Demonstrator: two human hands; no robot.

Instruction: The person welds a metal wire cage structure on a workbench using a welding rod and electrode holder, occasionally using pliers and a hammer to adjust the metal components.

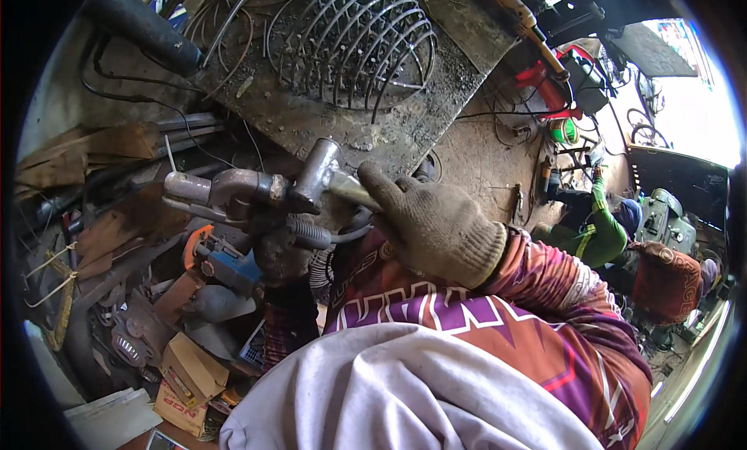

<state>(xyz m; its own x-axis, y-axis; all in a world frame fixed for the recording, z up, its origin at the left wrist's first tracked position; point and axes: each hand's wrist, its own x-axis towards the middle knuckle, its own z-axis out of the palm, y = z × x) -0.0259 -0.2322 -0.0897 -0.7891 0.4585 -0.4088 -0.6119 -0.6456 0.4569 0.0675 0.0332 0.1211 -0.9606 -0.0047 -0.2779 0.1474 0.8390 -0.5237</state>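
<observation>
My right hand (440,224), in a brown knitted glove, is closed round the pale handle of a hammer (317,168). The hammer's cylindrical metal head stands over or against a worn welding electrode holder (233,187); whether they touch I cannot tell. Below it my left hand (280,255), in a dark glove and partly in shadow, is closed on the electrode holder. A spring shows on the holder, and a thin rod stub rises from its jaws. Ahead, a cage of curved metal rods (369,49) lies on a dirty metal worktable (424,131).
Left, scrap metal, brown sheets and a blue-and-orange tool (229,263) lie heaped near a torn cardboard box (191,368). Cables trail near a dark pipe (144,26). At right are a red machine (545,88), a green roll (563,131) and a co-worker in green (601,228).
</observation>
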